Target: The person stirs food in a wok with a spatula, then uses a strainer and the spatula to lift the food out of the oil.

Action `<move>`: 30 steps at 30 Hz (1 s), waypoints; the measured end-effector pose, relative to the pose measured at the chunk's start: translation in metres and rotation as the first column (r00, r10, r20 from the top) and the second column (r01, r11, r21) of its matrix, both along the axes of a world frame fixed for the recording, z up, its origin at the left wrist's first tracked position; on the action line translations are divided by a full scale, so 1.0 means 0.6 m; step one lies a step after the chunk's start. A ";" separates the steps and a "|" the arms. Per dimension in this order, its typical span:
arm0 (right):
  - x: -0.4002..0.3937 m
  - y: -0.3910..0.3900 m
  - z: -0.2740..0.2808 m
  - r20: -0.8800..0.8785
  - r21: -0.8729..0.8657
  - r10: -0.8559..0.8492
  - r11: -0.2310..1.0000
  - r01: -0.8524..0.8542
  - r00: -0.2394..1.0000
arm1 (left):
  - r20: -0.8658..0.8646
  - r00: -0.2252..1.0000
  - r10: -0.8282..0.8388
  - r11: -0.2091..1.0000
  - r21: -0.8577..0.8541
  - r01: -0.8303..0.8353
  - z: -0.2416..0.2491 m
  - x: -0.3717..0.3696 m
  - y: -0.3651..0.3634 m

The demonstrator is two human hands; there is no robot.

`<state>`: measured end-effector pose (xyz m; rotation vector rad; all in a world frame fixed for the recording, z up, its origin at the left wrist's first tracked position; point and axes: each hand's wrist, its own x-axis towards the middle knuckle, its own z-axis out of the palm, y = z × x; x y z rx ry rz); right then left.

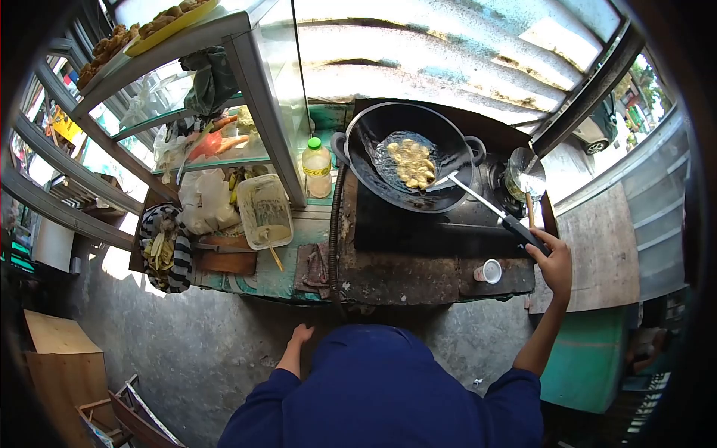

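My right hand (551, 260), outstretched, clamps the spatula (499, 213), its blade (442, 181) in the wok (448, 123) beside golden pieces (412, 161); my left hand (302, 333) hangs low, whether closed I can't tell. A tub (261, 181) holds pale mixture (270, 234).

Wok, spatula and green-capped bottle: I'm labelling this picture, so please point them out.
Wok (454, 139), head view: bare inner wall.
Spatula (484, 201), head view: metal shaft.
Green-capped bottle (317, 172), head view: front, at the label.

top (392, 396): dark blue | sleeves (515, 403): same blue (one colour throughout), ending short of bare hands (555, 263)
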<state>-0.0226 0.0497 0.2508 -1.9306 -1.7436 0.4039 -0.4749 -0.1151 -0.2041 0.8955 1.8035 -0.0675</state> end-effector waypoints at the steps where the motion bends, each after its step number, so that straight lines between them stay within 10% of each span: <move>1: -0.001 -0.001 -0.004 0.021 -0.013 -0.010 1.000 0.010 1.000 | 0.002 1.000 -0.002 1.000 -0.006 0.002 -0.001 -0.001 0.000; 30: -0.015 0.036 -0.157 -0.422 -0.045 -0.073 0.997 0.059 0.904 | -0.028 0.999 -0.016 1.000 0.008 0.016 0.028 -0.008 0.004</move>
